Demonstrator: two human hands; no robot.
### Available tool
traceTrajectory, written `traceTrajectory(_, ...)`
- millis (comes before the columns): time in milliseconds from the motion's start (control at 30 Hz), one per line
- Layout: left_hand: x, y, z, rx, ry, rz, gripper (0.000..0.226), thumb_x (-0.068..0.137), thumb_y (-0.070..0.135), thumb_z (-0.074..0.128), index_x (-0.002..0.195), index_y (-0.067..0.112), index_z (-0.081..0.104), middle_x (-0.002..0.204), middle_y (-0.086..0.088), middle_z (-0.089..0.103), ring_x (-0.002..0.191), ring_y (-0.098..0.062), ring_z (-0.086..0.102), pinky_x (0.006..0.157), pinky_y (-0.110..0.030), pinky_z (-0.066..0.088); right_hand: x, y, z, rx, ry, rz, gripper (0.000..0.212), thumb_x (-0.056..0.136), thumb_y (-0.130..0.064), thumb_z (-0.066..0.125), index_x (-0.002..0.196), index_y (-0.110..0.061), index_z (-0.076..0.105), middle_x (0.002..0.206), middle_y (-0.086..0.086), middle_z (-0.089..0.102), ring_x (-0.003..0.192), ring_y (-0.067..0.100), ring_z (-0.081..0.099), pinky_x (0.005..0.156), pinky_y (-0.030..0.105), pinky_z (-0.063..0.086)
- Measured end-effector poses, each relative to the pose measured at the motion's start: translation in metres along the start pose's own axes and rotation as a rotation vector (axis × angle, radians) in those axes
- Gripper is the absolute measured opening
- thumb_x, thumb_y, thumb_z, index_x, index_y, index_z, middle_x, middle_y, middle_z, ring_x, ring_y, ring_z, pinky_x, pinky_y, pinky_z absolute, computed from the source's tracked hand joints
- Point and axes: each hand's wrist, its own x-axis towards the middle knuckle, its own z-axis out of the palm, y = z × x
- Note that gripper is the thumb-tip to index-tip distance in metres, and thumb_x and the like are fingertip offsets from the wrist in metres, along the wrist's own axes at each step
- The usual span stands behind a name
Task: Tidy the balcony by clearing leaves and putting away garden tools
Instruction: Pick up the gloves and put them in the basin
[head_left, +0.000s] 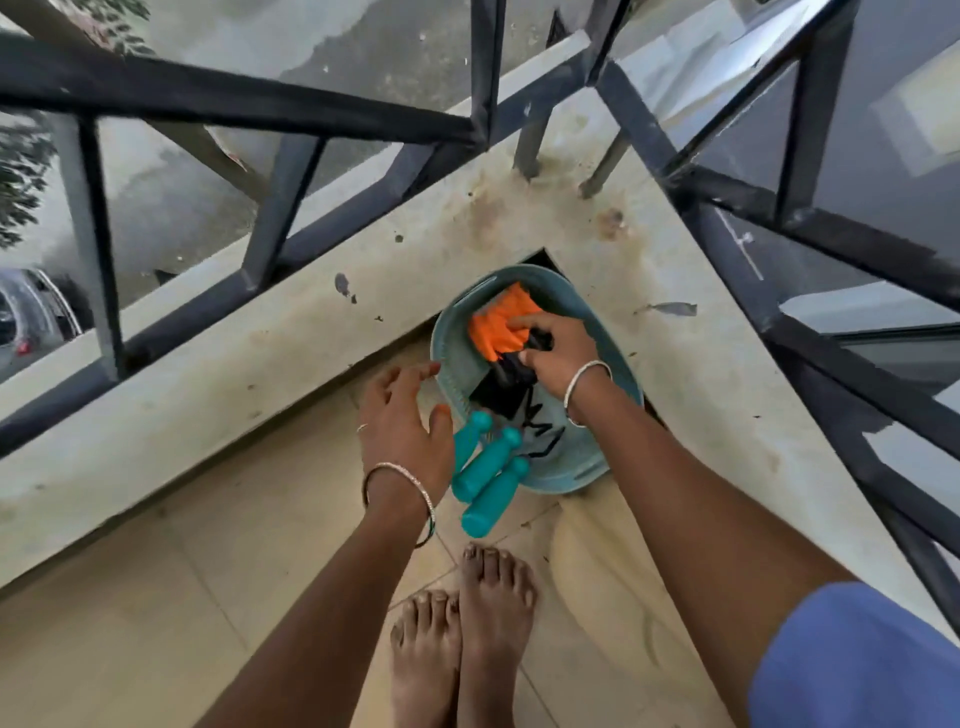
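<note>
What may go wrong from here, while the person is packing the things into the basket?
1. The teal tool handles stick out over the rim of the basket; the left hand beside them might knock one onto the bare feet just below.
2. The right hand holds the orange glove close to the black tool prongs, so a finger might get scratched.

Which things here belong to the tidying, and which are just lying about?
Job: teal basket, orange gloves, teal-handled tools, right hand gripping the gloves, left hand beside the rim.
Just there: black railing, concrete ledge, parked car below.
</note>
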Motion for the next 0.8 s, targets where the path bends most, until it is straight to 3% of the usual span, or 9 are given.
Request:
traceTrajectory(100,0.000,-0.015,0.004,-0.024,-0.058,0.013,0.038,0.093,0.023,0.059,0.129,0.034,0.055,0.141,-0.003,0.040,0.133,-0.019,0.038,0.110,-0.031,0.032,0.010,0.010,0.005,-0.027,0.002,-0.008,0.042,0.078,0.007,0.062,0.113,-0.015,0.071,0.123,0.005,0.066,0.118,0.019,0.056,0.084,0.009,0.033)
traceTrajectory(267,-0.001,-0.017,0.012,-0.152,-0.147,-0.019,0.041,0.094,0.032,0.060,0.133,0.037,0.051,0.131,0.006,0.038,0.119,-0.017,0.049,0.102,-0.041,0.046,0.018,0.022,0.009,-0.182,0.043,-0.054,0.041,0.082,0.006,0.061,0.110,-0.022,0.065,0.123,0.006,0.064,0.115,0.024,0.058,0.092,0.020,0.039)
traceTrajectory(400,0.002,-0.008,0.011,-0.187,-0.133,-0.087,0.040,0.092,0.037,0.062,0.130,0.040,0.052,0.127,0.009,0.037,0.119,-0.017,0.050,0.101,-0.042,0.047,0.003,0.017,0.012,-0.477,0.033,-0.062,0.043,0.093,-0.015,0.054,0.131,-0.034,0.050,0.127,0.015,0.054,0.109,0.038,0.057,0.089,0.043,0.048)
traceTrajectory(500,0.005,0.000,0.007,-0.171,-0.113,-0.095,0.038,0.093,0.035,0.060,0.130,0.038,0.054,0.134,0.003,0.040,0.120,-0.018,0.050,0.102,-0.042,0.046,-0.018,0.014,0.011,-0.548,0.002,0.019,0.052,0.096,-0.019,0.049,0.143,-0.040,0.039,0.135,0.017,0.049,0.115,0.039,0.054,0.089,0.045,0.048)
traceTrajectory(600,0.010,0.006,0.005,-0.151,-0.128,-0.106,0.039,0.094,0.035,0.058,0.133,0.037,0.052,0.138,0.003,0.037,0.121,-0.017,0.049,0.103,-0.040,0.045,-0.037,0.007,0.006,-0.578,0.167,0.058,0.045,0.094,-0.013,0.049,0.137,-0.027,0.052,0.130,0.014,0.054,0.113,0.035,0.056,0.091,0.042,0.047)
traceTrajectory(700,0.012,0.007,0.006,-0.134,-0.126,-0.102,0.039,0.095,0.034,0.057,0.133,0.038,0.051,0.140,0.002,0.037,0.122,-0.017,0.049,0.103,-0.038,0.045,-0.044,-0.003,0.008,-0.594,0.311,-0.139,0.035,0.092,-0.009,0.052,0.126,-0.011,0.061,0.132,0.013,0.054,0.118,0.032,0.049,0.098,0.039,0.041)
traceTrajectory(800,0.012,0.005,0.009,-0.138,-0.133,-0.098,0.040,0.095,0.032,0.057,0.133,0.039,0.051,0.142,0.001,0.037,0.125,-0.020,0.048,0.104,-0.043,0.046,-0.032,-0.006,0.014,-0.635,0.154,-0.291,0.047,0.091,-0.012,0.057,0.137,-0.018,0.050,0.150,0.011,0.035,0.134,0.033,0.032,0.107,0.043,0.036)
